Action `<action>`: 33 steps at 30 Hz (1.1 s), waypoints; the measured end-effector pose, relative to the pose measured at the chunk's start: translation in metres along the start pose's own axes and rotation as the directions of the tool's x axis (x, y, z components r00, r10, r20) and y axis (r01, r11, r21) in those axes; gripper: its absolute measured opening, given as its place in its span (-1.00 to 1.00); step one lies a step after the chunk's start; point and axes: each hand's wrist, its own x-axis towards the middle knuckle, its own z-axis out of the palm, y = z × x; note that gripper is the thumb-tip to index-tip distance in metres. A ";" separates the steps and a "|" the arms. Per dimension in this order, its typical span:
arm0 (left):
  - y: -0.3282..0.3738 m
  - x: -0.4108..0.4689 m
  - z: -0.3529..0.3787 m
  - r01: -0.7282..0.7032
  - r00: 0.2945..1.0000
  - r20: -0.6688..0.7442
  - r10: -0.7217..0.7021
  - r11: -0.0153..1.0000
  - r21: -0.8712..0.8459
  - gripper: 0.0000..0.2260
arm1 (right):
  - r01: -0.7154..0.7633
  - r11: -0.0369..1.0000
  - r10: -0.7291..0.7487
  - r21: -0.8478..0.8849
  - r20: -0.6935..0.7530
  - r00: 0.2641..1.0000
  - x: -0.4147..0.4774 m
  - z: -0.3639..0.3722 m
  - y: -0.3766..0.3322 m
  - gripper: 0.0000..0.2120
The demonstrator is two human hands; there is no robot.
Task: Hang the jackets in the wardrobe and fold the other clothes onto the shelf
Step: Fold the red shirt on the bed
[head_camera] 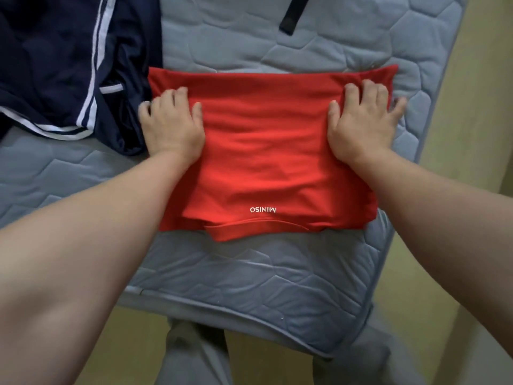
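From the head view, a red shirt (263, 151) lies folded into a rectangle on a quilted blue-grey mattress (249, 276). Its neckband is at the near edge, and white lettering (263, 209) reads upside down just above it.

Both bare forearms reach out over the mattress to the shirt's far half. The right hand (363, 123) sits on the far right corner. Its thumb lies flat on the cloth and its fingers bend into the bunched fabric at the far edge, gripping it. The left hand (172, 126) sits on the far left corner in the mirrored pose. Its fingers are blurred, so it is not clear whether they pinch the cloth or only press it down.

A navy garment (55, 65) with white stripes lies crumpled just left of the shirt, touching its left edge beside the left hand. A black strap (291, 18) lies on the mattress at the far side, well apart from the shirt. Grey trouser legs (194, 357) show below the mattress edge, above a yellowish floor (477, 120).
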 end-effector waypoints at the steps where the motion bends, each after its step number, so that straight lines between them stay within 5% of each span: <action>1: 0.001 0.010 -0.010 -0.033 0.998 -0.055 0.035 0.998 0.047 -0.53 | 0.014 1.000 -0.014 -0.008 -0.026 1.000 0.010 -0.009 0.002 -0.42; 5: 0.001 0.056 -0.043 -0.264 0.956 0.174 0.236 0.950 0.164 -0.42 | 0.162 0.969 -0.117 -0.186 0.231 0.966 0.053 -0.041 0.007 -0.43; 8: 0.008 0.081 -0.064 -0.416 0.861 0.399 0.315 0.888 0.197 -0.57 | 0.345 0.901 -0.214 -0.262 0.423 0.881 0.076 -0.063 0.004 -0.69; 10: 0.008 0.088 -0.082 -0.477 0.817 0.458 0.349 0.856 0.199 -0.69 | 0.403 0.870 -0.261 -0.284 0.428 0.865 0.085 -0.079 0.004 -0.79; 16: -0.020 0.060 -0.115 -0.468 0.875 0.248 0.416 0.856 0.218 -0.79 | 0.381 0.904 -0.366 -0.192 0.111 0.924 0.065 -0.116 0.017 -0.77; 22: -0.050 -0.057 -0.119 -0.574 0.818 -0.008 0.575 0.817 0.062 -0.91 | 0.579 0.803 -0.563 -0.142 0.140 0.814 -0.048 -0.118 0.047 -0.77; 28: -0.065 -0.159 -0.085 -0.670 0.722 0.208 0.660 0.742 -0.026 -0.89 | 0.643 0.754 -0.533 -0.133 0.447 0.718 -0.140 -0.072 0.066 -0.77; 33: -0.053 -0.166 -0.045 -0.535 0.771 0.441 0.460 0.843 0.057 -0.83 | 0.515 0.838 -0.361 -0.182 0.524 0.772 -0.148 -0.036 0.054 -0.86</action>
